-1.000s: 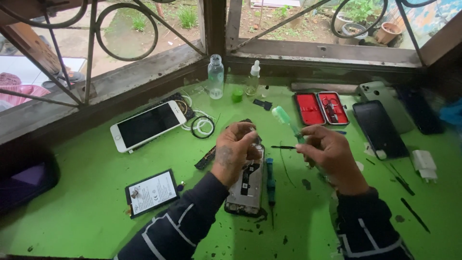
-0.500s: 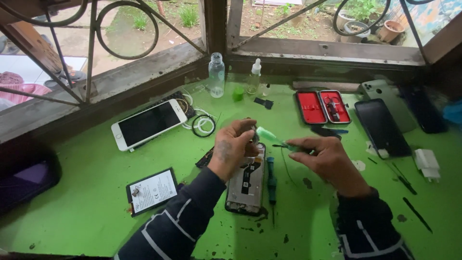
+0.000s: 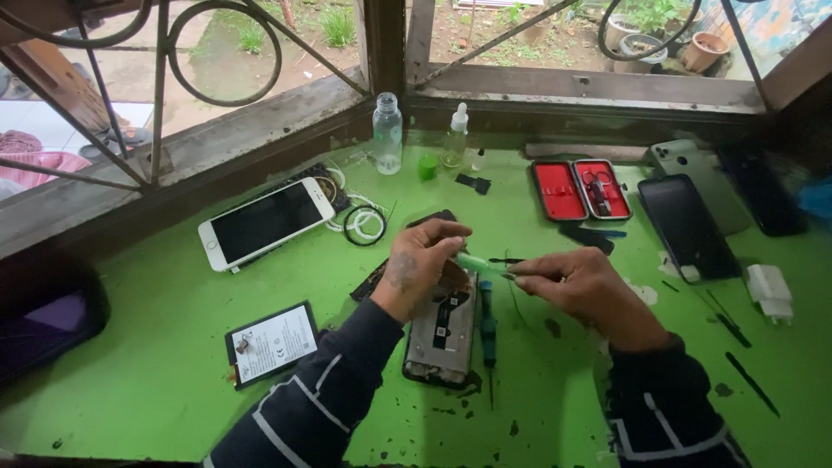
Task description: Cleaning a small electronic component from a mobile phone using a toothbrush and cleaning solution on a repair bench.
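Observation:
An opened phone body [image 3: 442,334] lies back-up on the green work surface [image 3: 173,364], its inner parts showing. My left hand [image 3: 420,264] rests over its upper end, fingertips pinched at the tip of a pale green screwdriver [image 3: 478,263]. My right hand [image 3: 585,290] grips the handle end of that screwdriver, which lies nearly level between both hands. A blue-handled tool [image 3: 488,322] lies beside the phone body on its right.
A white phone [image 3: 264,223] and coiled white cable [image 3: 362,224] lie at the left. A flat battery [image 3: 271,343] sits front left. An open red tool case [image 3: 581,189], two dark phones [image 3: 689,225], small bottles [image 3: 387,134] and a white charger [image 3: 770,290] line the back and right.
The green screwdriver swung down from upright to nearly level. My right hand moved left toward my left hand, whose fingers now pinch the tool's tip.

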